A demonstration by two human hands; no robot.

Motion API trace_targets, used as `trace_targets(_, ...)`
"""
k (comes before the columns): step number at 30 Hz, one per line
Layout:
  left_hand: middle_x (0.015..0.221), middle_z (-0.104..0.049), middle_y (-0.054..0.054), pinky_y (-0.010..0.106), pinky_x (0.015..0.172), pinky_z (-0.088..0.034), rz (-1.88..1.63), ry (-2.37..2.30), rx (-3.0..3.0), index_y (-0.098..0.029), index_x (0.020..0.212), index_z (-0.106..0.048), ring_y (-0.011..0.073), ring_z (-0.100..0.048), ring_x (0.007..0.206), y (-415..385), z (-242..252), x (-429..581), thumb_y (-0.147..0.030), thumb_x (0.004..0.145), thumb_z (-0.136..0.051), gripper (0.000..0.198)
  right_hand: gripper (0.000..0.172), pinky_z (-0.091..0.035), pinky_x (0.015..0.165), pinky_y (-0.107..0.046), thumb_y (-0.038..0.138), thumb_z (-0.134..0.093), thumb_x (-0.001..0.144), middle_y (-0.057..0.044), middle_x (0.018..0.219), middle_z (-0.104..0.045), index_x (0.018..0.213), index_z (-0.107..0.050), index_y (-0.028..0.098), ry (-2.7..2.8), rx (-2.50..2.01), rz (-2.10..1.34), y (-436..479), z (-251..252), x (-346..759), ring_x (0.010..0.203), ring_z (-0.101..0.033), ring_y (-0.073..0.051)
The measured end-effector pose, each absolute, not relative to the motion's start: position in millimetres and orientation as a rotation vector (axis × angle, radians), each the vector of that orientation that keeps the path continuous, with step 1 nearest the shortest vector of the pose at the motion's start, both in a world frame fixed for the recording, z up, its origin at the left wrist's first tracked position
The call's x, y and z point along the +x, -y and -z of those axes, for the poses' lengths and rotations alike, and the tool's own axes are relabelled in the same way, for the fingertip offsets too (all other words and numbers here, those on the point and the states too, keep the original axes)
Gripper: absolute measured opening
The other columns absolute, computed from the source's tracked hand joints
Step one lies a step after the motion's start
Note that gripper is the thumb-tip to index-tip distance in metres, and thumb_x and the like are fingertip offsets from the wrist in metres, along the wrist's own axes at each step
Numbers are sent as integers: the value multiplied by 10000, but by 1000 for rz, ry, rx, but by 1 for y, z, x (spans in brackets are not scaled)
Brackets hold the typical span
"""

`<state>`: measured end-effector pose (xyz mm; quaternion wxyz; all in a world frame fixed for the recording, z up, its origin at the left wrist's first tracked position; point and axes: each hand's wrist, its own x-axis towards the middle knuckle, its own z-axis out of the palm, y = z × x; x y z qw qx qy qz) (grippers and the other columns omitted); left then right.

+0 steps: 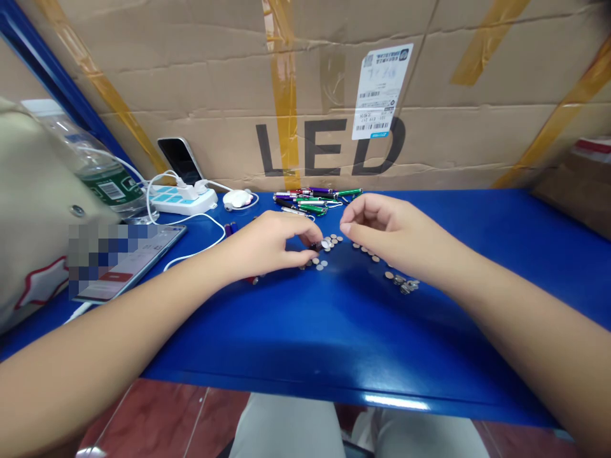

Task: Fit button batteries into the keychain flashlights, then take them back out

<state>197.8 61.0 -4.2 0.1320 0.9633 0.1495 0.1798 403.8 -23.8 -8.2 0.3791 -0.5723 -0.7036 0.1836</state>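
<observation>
My left hand (272, 245) is closed in a pinch on a small dark piece (315, 246), whose shiny round end faces right; the fingers hide most of it. Small flat silver discs (333, 239), like button cells, lie just past those fingertips. My right hand (377, 222) hovers to the right with fingers curled and thumb against them; whatever it may hold is hidden. Below it are more loose discs (375, 259) and a small heap of discs (405, 284). Coloured metal tubes (231, 228) show partly behind my left hand.
Several pen-like metal lights (315, 201) are piled at the back of the blue table (310, 337). A power strip (184, 198), white cable, phone (179, 159), second phone (128, 261), bottle (112, 184) and beige bag (38, 216) crowd the left. A large cardboard box (214, 95) stands behind.
</observation>
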Motion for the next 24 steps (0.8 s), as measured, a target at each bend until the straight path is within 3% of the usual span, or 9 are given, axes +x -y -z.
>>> trace_targets(5, 899, -735, -2, 234, 798, -507, -620, -509, 2796, -182, 919, -683, 138, -671, 832, -67, 7, 195, -238, 827, -666, 110, 171, -409, 691, -291, 222, -562, 861, -43, 820, -620, 929, -717, 198, 2267, -1436, -33, 6, 27, 419, 762, -565, -172)
trace_targets(10, 900, -735, 1, 230, 803, -511, -634, -487, 2788, -174, 918, -686, 139, -671, 840, -67, 7, 196, -235, 827, -670, 111, 224, -423, 716, -282, 243, -545, 919, -57, 888, -616, 1024, -741, 219, 2432, -1383, -24, -2, 37, 420, 804, -584, -176)
trace_targets(14, 889, -734, -8, 206, 782, -511, -655, -468, 2799, -175, 907, -691, 127, -669, 829, -67, 7, 196, -208, 811, -682, 103, 189, -420, 696, -271, 208, -572, 901, -56, 874, -621, 963, -749, 184, 2404, -1438, -15, -3, 37, 417, 753, -578, -161)
trace_targets(19, 871, -733, -8, 195, 764, -512, -672, -453, 2810, -169, 899, -696, 122, -671, 809, -68, 7, 197, -190, 800, -680, 103, 216, -400, 648, -268, 324, -631, 882, -50, 814, -608, 970, -754, 170, 2341, -1484, -76, -1, 34, 411, 701, -551, -155)
trace_targets(24, 882, -736, -4, 201, 774, -512, -656, -446, 2808, -167, 914, -697, 124, -673, 819, -67, 8, 196, -173, 796, -669, 121, 178, -394, 655, -259, 256, -627, 866, -43, 812, -611, 952, -762, 180, 2330, -1473, -145, 0, 35, 404, 705, -545, -146)
